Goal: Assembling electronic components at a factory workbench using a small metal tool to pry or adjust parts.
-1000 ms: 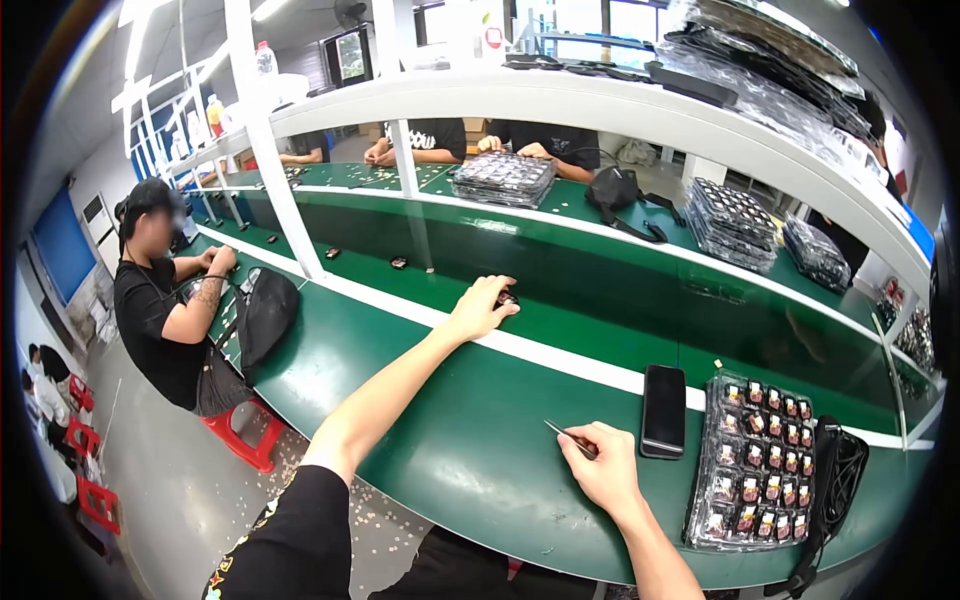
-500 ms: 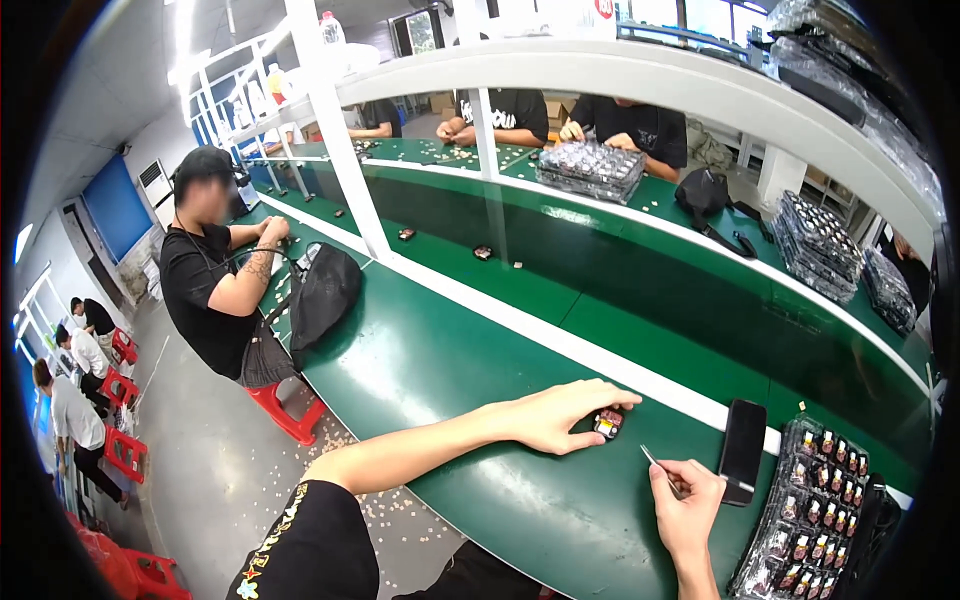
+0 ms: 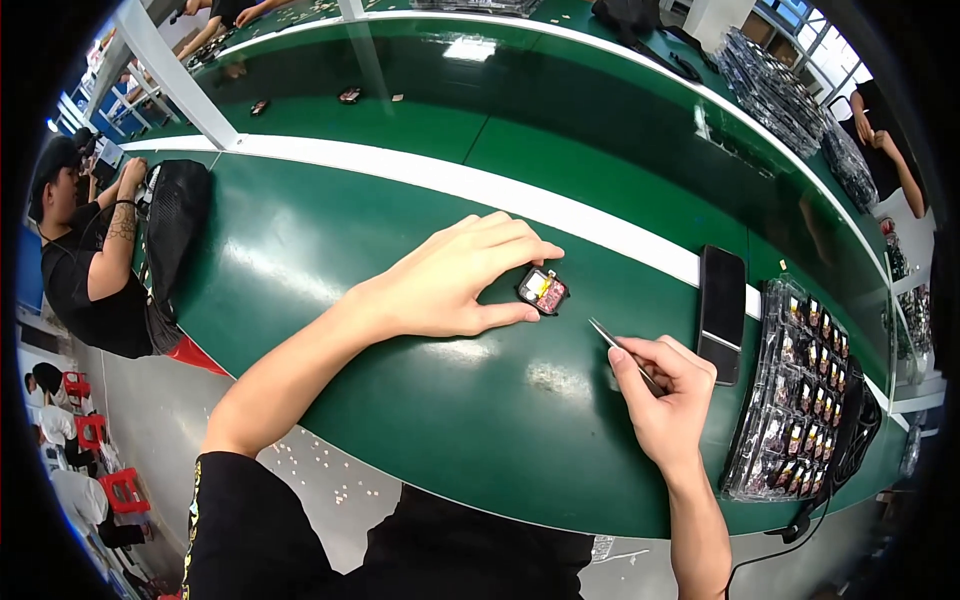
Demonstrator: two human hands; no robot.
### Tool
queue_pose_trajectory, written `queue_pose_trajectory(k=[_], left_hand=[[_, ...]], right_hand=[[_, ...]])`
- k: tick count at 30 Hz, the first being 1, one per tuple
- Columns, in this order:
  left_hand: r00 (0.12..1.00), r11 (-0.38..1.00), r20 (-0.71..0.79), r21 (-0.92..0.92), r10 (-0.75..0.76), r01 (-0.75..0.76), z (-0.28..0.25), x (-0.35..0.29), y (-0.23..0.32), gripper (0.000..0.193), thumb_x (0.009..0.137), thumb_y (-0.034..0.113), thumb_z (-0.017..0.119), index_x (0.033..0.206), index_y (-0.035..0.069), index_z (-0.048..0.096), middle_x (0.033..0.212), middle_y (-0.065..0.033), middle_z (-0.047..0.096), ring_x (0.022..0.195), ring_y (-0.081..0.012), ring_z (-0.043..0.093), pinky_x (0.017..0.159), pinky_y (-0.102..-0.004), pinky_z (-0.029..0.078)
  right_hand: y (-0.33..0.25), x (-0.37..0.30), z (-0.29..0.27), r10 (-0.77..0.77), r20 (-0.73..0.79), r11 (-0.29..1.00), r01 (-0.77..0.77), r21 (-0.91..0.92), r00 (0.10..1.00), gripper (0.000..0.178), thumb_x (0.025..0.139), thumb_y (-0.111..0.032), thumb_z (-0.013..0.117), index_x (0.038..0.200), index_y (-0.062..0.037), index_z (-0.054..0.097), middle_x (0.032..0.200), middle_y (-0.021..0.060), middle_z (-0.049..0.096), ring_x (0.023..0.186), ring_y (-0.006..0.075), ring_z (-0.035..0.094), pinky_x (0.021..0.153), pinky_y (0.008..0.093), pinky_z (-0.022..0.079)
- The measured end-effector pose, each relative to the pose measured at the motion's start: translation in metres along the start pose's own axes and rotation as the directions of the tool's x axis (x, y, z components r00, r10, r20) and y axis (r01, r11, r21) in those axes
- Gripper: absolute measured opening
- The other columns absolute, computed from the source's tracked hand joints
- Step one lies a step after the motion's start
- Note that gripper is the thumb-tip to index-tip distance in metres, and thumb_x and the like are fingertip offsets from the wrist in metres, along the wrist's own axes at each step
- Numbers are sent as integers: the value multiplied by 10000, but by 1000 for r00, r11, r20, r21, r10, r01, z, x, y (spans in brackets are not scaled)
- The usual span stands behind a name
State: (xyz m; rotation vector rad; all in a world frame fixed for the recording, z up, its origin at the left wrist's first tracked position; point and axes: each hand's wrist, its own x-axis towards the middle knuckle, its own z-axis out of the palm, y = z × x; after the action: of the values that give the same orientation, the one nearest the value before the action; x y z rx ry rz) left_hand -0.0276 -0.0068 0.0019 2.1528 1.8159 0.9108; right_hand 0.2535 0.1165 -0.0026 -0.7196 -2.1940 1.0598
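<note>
My left hand (image 3: 465,275) lies on the green tabletop with fingers stretched out and thumb apart. Between the thumb and fingertips sits a small black-framed electronic module (image 3: 543,290), with a white and yellow patch and reddish parts on its face. The thumb tip is at the module's lower edge, and the fingers pass just beyond its far edge. To the right, my right hand (image 3: 668,390) pinches metal tweezers (image 3: 606,335) between thumb and fingers. Their tip points toward the module, apart from it and over the bare tabletop.
A black phone (image 3: 721,300) lies right of my right hand. Beside it, a clear plastic tray (image 3: 757,440) holds several similar modules, with black cables (image 3: 850,445) along it. Past the white rail (image 3: 420,180) runs a green belt (image 3: 590,190). A co-worker (image 3: 90,250) sits left near a black bag (image 3: 182,215).
The view has tilted down and turned, so the table sits higher in the picture. My left hand remains around the module, and the tweezers stay in my right hand, apart from it.
</note>
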Motion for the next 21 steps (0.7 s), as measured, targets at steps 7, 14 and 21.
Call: queue_pose_trajectory(k=[7, 14, 21], left_hand=[[1000, 999, -8, -21, 25, -25, 9, 0, 6, 503, 904, 265, 924, 1340, 95, 738, 1197, -51, 697, 1064, -252, 651, 992, -409, 504], [992, 971, 125, -238, 28, 2, 19, -2, 21, 460, 860, 242, 956, 1262, 98, 784, 942, -4, 693, 760, -181, 551, 803, -340, 410], [992, 962, 126, -273, 6, 29, 20, 0, 18, 455, 837, 214, 966, 1246, 102, 803, 931, 1, 719, 779, -171, 600, 777, -331, 415]], right_hand=[[3, -9, -3, 80, 60, 978, -90, 186, 995, 125, 952, 19, 847, 1072, 52, 841, 739, -8, 649, 631, 16, 533, 539, 214, 368], [3, -8, 1, 39, 88, 981, -54, 186, 995, 77, 927, 52, 830, 1003, 51, 842, 724, -20, 644, 614, -2, 518, 528, 214, 349], [5, -6, 10, -28, 64, 995, 22, 101, 998, 79, 895, 55, 820, 971, 41, 833, 666, 4, 609, 532, 24, 471, 488, 249, 321]])
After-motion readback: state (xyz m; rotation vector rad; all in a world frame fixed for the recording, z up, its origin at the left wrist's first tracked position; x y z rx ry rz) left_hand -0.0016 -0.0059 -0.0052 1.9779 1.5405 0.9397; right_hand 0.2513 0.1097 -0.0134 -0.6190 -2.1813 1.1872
